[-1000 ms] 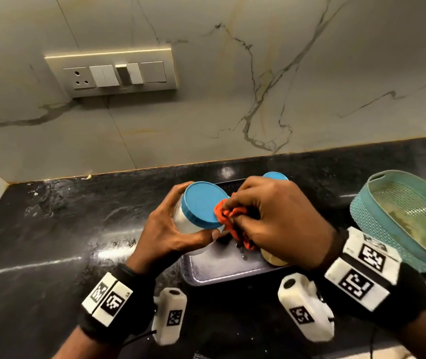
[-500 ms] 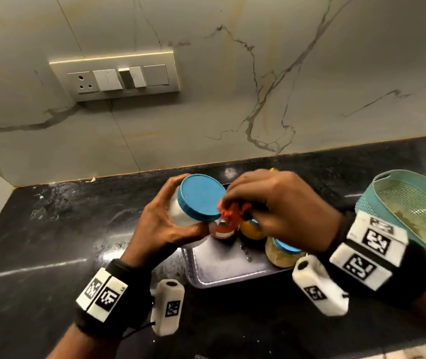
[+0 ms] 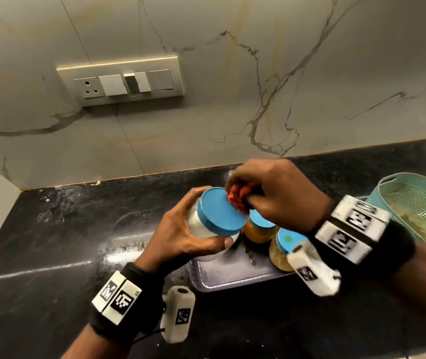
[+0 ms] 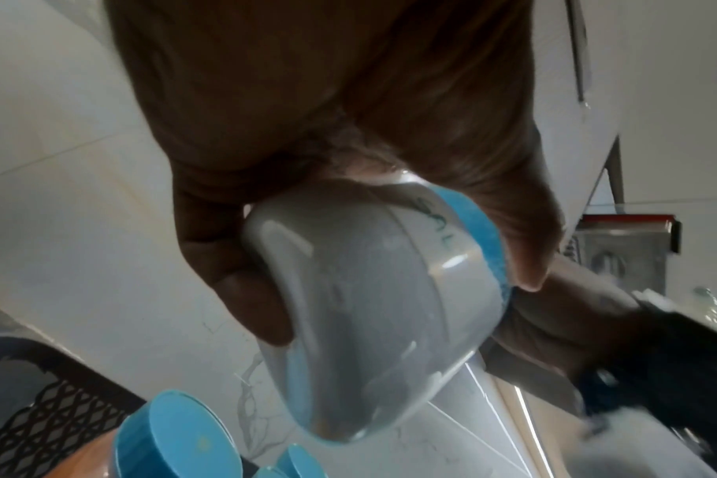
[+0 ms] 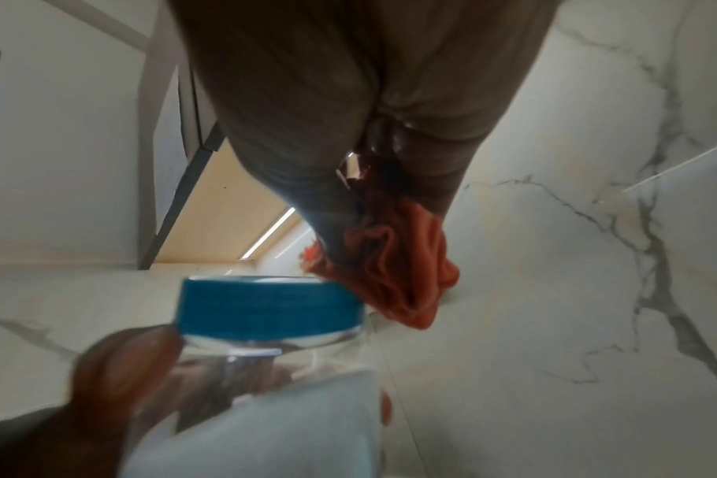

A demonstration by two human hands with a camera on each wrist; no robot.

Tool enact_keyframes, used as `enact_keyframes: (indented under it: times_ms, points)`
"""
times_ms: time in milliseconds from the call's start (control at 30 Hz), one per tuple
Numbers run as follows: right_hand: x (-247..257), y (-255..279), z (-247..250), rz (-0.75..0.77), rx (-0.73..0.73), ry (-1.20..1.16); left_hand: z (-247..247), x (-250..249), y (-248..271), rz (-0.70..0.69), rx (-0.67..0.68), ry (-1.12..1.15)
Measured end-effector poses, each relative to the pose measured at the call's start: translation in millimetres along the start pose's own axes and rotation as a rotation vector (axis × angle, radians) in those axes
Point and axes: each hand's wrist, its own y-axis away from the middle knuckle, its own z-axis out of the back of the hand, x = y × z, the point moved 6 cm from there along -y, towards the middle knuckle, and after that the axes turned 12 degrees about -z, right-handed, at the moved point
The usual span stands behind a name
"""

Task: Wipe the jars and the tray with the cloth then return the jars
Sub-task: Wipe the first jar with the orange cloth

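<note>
My left hand (image 3: 188, 234) grips a clear jar of white powder (image 4: 373, 310) with a blue lid (image 3: 219, 212), tilted and lifted above the left end of the steel tray (image 3: 232, 273). My right hand (image 3: 271, 193) pinches a bunched orange cloth (image 3: 238, 196) against the far right rim of that lid; the right wrist view shows the cloth (image 5: 398, 278) touching the lid (image 5: 270, 307). Two blue-lidded jars stand on the tray: one with yellow contents (image 3: 258, 230), one with tan contents (image 3: 282, 251).
A teal plastic basket (image 3: 419, 206) sits on the black counter (image 3: 64, 242) at the right. The marble wall with a switch panel (image 3: 121, 84) rises behind. Bare counter lies left of the tray.
The right hand with the cloth has moved from the near side of the lid up to its far right rim. The jars behind it on the tray have come into view.
</note>
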Motion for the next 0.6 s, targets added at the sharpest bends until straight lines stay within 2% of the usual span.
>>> enact_keyframes:
  times_ms: [100, 200, 267, 367, 433, 500, 600]
  points:
    - [28.8, -13.7, -7.2, 0.066, 0.012, -0.044, -5.1, -1.6, -3.9, 0.001, 0.008, -0.002]
    - [53.8, 2.8, -10.8, 0.183, 0.149, -0.085, 3.3, -4.8, -2.3, 0.004, -0.033, 0.057]
    - [49.7, 15.9, -5.1, 0.220, 0.206, -0.066, 8.3, -5.7, 1.2, 0.005, -0.047, 0.122]
    - [26.5, 14.1, 3.9, 0.190, 0.171, 0.054, 12.3, -1.2, 7.3, 0.037, -0.067, 0.210]
    - [20.0, -1.6, 5.6, 0.147, 0.130, 0.049, 11.4, 0.4, 8.7, 0.045, -0.059, 0.225]
    - [27.0, -20.3, 1.2, 0.132, 0.127, 0.031, 6.9, 0.2, 5.7, 0.044, -0.024, 0.214]
    - [54.7, -34.1, -12.4, 0.202, 0.153, 0.036, 4.7, 3.2, 3.6, 0.070, -0.028, 0.233]
